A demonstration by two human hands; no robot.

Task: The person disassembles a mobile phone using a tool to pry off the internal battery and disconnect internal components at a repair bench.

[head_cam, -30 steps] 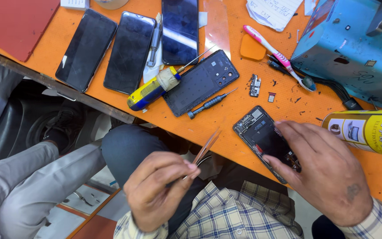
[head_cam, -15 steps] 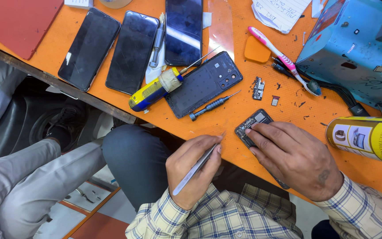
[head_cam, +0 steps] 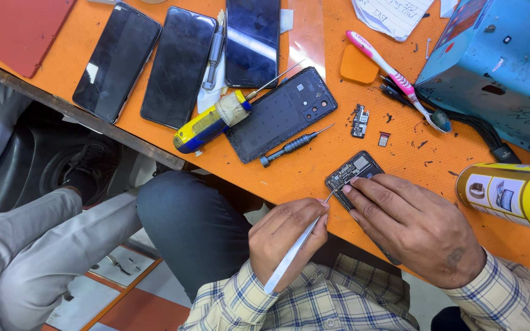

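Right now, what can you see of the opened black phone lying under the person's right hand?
The opened black phone with its back cover removed lies flat near the front edge of the orange table, turned diagonally. Its upper end shows bare dark circuit parts and small metal shields. The right hand presses on it and covers most of its body. The thin metal tweezers in the left hand reach its exposed end.

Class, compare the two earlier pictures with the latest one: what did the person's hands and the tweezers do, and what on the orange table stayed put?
The left hand swung the tweezers up from above the lap until the tips met the opened phone. The right hand slid along that phone and presses it flat, its top end uncovered. Unmoved: the back cover, small screwdriver, three phones, toothbrush and yellow can.
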